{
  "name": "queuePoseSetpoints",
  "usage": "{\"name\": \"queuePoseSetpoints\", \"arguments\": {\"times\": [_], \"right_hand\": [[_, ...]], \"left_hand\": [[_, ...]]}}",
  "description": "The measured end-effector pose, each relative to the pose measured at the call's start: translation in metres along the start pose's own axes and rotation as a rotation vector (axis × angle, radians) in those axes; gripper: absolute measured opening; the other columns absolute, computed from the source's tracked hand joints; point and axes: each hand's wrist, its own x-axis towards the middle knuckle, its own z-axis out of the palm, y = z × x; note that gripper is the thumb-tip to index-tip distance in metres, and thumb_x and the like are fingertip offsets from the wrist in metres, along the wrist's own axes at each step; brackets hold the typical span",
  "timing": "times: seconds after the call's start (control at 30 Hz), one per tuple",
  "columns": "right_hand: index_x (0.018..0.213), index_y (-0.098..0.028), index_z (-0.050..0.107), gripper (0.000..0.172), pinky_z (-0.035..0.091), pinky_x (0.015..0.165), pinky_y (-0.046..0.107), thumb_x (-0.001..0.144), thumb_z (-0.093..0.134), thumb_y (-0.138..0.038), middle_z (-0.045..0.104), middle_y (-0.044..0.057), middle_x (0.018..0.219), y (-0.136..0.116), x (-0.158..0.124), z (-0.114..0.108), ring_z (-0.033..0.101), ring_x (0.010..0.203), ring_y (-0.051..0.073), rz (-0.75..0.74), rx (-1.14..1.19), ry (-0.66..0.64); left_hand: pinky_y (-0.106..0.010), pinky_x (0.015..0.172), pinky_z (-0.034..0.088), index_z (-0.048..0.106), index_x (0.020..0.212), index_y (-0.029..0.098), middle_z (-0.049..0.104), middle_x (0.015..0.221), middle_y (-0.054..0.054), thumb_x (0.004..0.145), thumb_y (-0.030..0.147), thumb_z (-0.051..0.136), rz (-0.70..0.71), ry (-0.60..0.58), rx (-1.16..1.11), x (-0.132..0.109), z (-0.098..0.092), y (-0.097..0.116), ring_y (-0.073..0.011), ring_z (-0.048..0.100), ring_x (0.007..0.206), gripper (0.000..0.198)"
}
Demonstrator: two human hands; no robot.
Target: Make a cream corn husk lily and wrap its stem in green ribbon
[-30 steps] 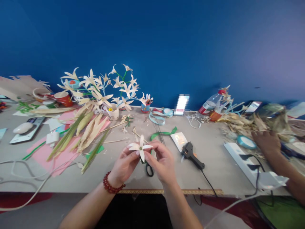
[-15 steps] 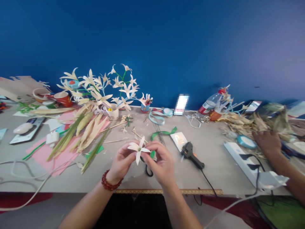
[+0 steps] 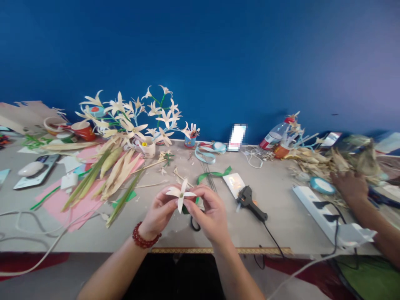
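Note:
A cream-white craft flower (image 3: 181, 195) with pointed petals faces up between my two hands, above the front part of the table. My left hand (image 3: 161, 210) pinches it from the left, a red bead bracelet on the wrist. From the right, my right hand (image 3: 210, 210) closes on the flower's base, thumb and fingers together. Something green shows beneath the flower, partly hidden by my fingers. Just beyond lies a green ribbon (image 3: 215, 173) beside thin dark wires (image 3: 210, 179). A black loop, perhaps a scissors handle (image 3: 195, 225), shows under my right hand.
A black glue gun (image 3: 252, 203) lies right of my hands, its nozzle near a white packet (image 3: 234, 184). Finished flowers (image 3: 131, 125) stand at the back left, dried husks (image 3: 118, 173) before them. A co-worker's hand (image 3: 351, 187) touches husks past the power strip (image 3: 315, 212).
The flower has tilted slightly and shifted a little left, still held in both my hands. Otherwise the scene looks the same.

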Motion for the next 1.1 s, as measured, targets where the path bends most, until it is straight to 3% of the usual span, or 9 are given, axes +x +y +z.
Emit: {"name": "queuePoseSetpoints", "arguments": {"times": [0.3,0.57,0.83,1.1], "right_hand": [[0.083,-0.021,0.064,0.008,0.046,0.074,0.030,0.086,0.062,-0.014,0.062,0.001,0.081,-0.0018,0.0011,-0.0009,0.059,0.077,0.017,-0.021,-0.057,-0.044],[0.089,-0.021,0.060,0.003,0.045,0.070,0.027,0.089,0.060,-0.019,0.062,0.001,0.083,-0.0008,-0.0022,0.0000,0.058,0.077,0.016,0.025,-0.094,-0.054],[0.089,-0.022,0.060,0.006,0.044,0.070,0.026,0.091,0.056,-0.018,0.061,0.000,0.083,-0.0049,0.0019,-0.0049,0.057,0.078,0.015,0.043,-0.146,-0.152],[0.090,-0.021,0.060,0.005,0.042,0.062,0.023,0.090,0.056,-0.019,0.059,0.000,0.081,-0.0043,0.0035,-0.0061,0.055,0.075,0.014,0.132,-0.101,-0.180]], "left_hand": [[-0.026,0.073,0.045,0.067,0.084,0.018,0.059,0.083,-0.002,0.077,0.022,0.074,-0.018,-0.051,-0.037,0.0014,-0.0051,-0.0008,-0.0144,0.055,0.078,0.011],[-0.029,0.080,0.046,0.066,0.083,0.019,0.062,0.085,-0.001,0.075,0.020,0.077,-0.043,0.032,-0.085,0.0009,-0.0037,-0.0041,-0.0163,0.059,0.085,0.014],[-0.024,0.070,0.046,0.066,0.075,0.017,0.064,0.077,0.000,0.072,0.016,0.077,-0.115,0.037,-0.145,0.0030,-0.0016,0.0004,-0.0139,0.060,0.075,0.011],[-0.031,0.080,0.046,0.065,0.081,0.018,0.067,0.081,-0.002,0.072,0.019,0.078,-0.163,0.027,-0.141,0.0037,-0.0030,0.0002,-0.0186,0.063,0.083,0.016]]}}
